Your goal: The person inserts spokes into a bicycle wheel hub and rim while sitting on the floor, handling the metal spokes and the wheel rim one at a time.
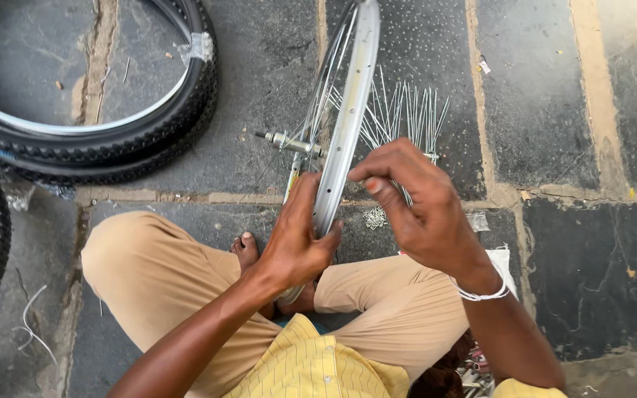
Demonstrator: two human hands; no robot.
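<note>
My left hand (296,243) grips the silver bicycle rim (348,110), standing upright between my knees. My right hand (414,206) pinches a spoke (405,193) at the rim's edge; loose spokes (407,110) lie on the stone floor (554,110) beyond.

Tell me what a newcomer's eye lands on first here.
The silver bicycle rim, standing upright on edge at centre, gripped low down by the left hand, with the right hand at its right side. Behind it, loose spokes lie fanned on the stone floor. Black tyres are stacked at upper left.
</note>
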